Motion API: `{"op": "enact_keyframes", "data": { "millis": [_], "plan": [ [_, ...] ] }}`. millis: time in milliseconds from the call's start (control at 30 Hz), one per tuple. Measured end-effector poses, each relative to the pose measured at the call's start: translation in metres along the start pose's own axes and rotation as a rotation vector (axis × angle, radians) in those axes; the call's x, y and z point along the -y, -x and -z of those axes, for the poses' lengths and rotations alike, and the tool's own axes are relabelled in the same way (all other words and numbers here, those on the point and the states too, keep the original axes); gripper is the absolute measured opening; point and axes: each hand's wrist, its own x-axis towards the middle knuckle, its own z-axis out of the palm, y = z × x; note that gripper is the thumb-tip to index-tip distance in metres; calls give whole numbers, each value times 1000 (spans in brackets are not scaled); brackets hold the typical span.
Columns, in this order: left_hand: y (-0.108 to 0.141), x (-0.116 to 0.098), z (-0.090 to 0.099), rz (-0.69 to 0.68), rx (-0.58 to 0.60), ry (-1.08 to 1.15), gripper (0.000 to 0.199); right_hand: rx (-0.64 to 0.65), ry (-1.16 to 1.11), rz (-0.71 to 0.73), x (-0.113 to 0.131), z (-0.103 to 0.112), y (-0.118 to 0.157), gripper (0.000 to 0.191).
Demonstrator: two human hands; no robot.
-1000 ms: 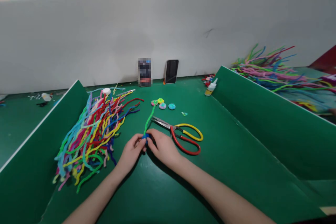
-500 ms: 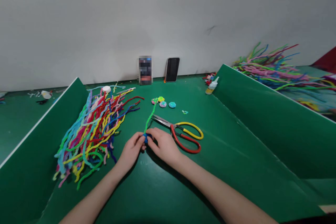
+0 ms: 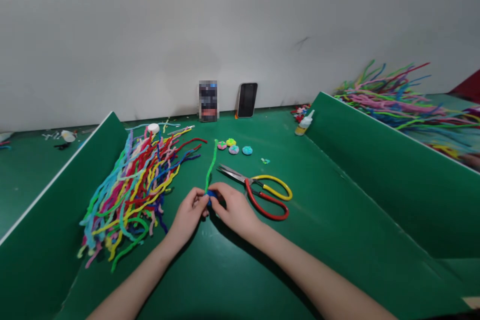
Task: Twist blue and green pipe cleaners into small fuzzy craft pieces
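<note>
While both hands pinch the blue piece (image 3: 210, 197), the green stem (image 3: 211, 167) extends beyond the fingertips.
Left hand (image 3: 190, 212) and right hand (image 3: 234, 210) are closed on the blue piece between their fingertips; its own axis is too covered to tell. The stem's long axis runs away from the hands, leaning slightly right, its far end near the pink disc (image 3: 222, 145). The step appears to be joining or shaping the two; the next move likely calls for a steady pinch.

Fuzzy, matt green pipe cleaner (image 3: 211, 166); shiny metal scissor blades (image 3: 232, 173), smooth plastic-looking handles (image 3: 276, 218); glossy desk (image 3: 213, 275); matt partition (image 3: 240, 30) at twelve o'clock.
</note>
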Motion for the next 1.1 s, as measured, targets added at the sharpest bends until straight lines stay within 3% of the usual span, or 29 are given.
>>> {"op": "enact_keyframes", "data": {
  "millis": [367,533,667,900,1100],
  "plan": [
    [1,3,2,3,70,-42,31,88,163,120,2,5,-1,15],
    [-2,1,3,-20,32,4,31,-13,-131,-3,0,-1,-2,17],
    [-2,-1,2,-20,25,23,32,-11,-261,-93,0,-2,-2,12],
    [0,2,2,-22,34,-77,30,-1,-34,158,-1,1,0,22],
    [1,4,1,-56,35,-73,23,-7,88,43,0,0,0,19]
  ]
}}
